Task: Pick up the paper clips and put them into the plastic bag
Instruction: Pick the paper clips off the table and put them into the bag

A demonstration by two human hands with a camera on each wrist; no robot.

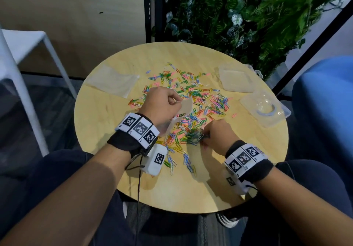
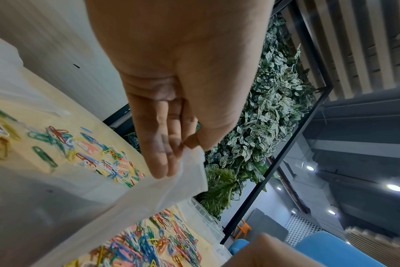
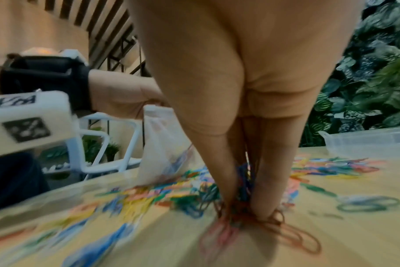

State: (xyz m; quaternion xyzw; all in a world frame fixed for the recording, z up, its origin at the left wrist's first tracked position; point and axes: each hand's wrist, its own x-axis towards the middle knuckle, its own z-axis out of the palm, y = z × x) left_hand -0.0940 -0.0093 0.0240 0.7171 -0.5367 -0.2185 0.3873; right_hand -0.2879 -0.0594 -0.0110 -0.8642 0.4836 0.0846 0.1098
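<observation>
Many coloured paper clips (image 1: 193, 100) lie scattered over the round wooden table (image 1: 133, 179). My left hand (image 1: 162, 104) pinches the top edge of a clear plastic bag (image 1: 183, 110) between thumb and fingers (image 2: 162, 153), holding the plastic bag (image 2: 149, 198) upright above the clips. My right hand (image 1: 215, 133) reaches down near the table's front. Its fingertips (image 3: 263, 207) press together on a bunch of paper clips (image 3: 240, 215) on the tabletop. The bag (image 3: 162, 142) stands just left of that hand.
A second flat plastic bag (image 1: 112, 80) lies at the table's left. Two clear plastic boxes (image 1: 236, 77) (image 1: 265, 108) sit at the right. A white chair (image 1: 28, 54) stands left, a blue seat (image 1: 324, 100) right, foliage (image 1: 248, 16) behind.
</observation>
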